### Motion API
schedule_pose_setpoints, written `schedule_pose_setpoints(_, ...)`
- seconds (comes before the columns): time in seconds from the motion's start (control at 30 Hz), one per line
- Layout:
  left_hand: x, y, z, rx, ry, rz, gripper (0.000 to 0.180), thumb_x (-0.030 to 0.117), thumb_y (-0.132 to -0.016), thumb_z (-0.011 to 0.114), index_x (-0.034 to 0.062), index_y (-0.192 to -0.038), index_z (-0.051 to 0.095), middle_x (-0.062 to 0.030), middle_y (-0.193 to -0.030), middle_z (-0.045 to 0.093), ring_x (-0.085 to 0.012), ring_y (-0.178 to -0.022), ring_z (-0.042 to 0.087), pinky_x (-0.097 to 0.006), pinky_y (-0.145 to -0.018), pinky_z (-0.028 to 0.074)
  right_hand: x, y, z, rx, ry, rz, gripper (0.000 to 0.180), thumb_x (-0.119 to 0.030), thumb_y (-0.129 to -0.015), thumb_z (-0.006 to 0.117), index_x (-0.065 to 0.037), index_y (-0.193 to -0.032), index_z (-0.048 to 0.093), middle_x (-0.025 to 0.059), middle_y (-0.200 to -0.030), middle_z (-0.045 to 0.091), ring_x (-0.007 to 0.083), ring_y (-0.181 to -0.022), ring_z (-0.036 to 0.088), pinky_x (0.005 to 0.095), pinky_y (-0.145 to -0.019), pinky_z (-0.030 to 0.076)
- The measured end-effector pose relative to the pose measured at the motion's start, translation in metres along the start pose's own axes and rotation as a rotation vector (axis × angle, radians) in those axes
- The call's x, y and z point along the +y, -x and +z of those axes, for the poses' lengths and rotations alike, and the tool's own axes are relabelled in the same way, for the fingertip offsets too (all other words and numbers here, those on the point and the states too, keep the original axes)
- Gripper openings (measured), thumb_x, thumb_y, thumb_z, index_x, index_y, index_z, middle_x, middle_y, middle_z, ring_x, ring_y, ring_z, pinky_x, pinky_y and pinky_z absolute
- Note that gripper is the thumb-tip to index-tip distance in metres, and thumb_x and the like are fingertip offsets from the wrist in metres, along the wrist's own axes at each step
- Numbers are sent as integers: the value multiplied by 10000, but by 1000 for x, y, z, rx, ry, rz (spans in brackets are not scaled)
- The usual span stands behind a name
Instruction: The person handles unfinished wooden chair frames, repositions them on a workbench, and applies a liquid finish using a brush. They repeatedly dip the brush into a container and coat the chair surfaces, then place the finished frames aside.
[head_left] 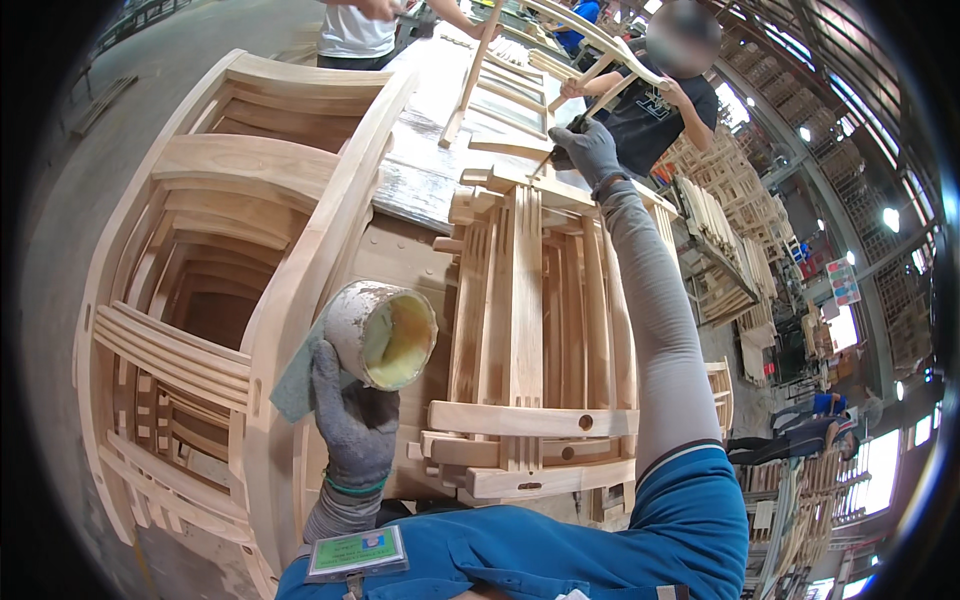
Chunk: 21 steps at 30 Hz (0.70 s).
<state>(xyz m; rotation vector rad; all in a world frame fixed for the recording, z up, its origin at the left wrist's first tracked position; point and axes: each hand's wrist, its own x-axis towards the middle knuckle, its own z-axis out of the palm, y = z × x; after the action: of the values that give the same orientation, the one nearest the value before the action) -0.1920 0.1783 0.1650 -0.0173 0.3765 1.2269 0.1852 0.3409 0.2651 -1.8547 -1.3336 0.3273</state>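
Observation:
My left hand (355,425), in a grey glove, is closed around a round off-white pot (345,325) with a crusted rim. Pale yellow paste that looks like glue (400,340) shows inside it. A flat grey-green piece (297,375) sits between the pot and my fingers. Stretched far forward, my gloved right hand (590,148) is closed on a thin stick-like tool (543,163), whose tip points down at the far rail of a slatted wooden chair frame (525,300). Several such frames lie stacked in front of me. Whether the tip touches the wood I cannot tell.
On my left stands a tall stack of wooden chair frames (240,160). Across the table (415,165), one co-worker (650,120) holds a curved chair frame (600,45); another person (355,35) stands at the far left. More wooden parts (740,240) are piled at the right.

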Motion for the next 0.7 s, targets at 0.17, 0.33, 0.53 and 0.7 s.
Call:
schedule_pose_setpoints(0.17,-3,0,2,-1,-1,3,433,346,-866,568,72,-1192,491,-73,-1169,543,-188,-1085,522,-332,-921,458,44,4,4,263,-555,246,239,-87,-808,607,87,-942,515,179,-753,601,271,-572,635,334,-552,592)
schedule_pose_setpoints(0.33,1,-1,3,8,26,-17,434,351,-871,560,70,-1193,490,-80,-1172,538,-190,-1081,524,-338,-925,452,63,13,-7,104,-822,443,191,-18,-855,513,121,-987,513,216,-909,590,308,-799,634,334,-663,593)
schedule_pose_setpoints(0.53,-7,4,11,-65,2,-62,435,362,-878,544,72,-1197,490,-84,-1183,537,-189,-1099,517,-333,-917,458,68,50,-58,87,-501,52,109,71,-797,562,128,-890,555,208,-882,591,315,-762,634,366,-690,588)
schedule_pose_setpoints(0.7,-2,2,15,-163,-99,-32,381,344,-901,511,121,-1208,478,-46,-1171,534,-140,-1084,526,-280,-824,525,-56,128,-50,-24,-830,-20,181,-80,-846,582,82,-925,568,151,-827,627,208,-750,643,279,-693,563)
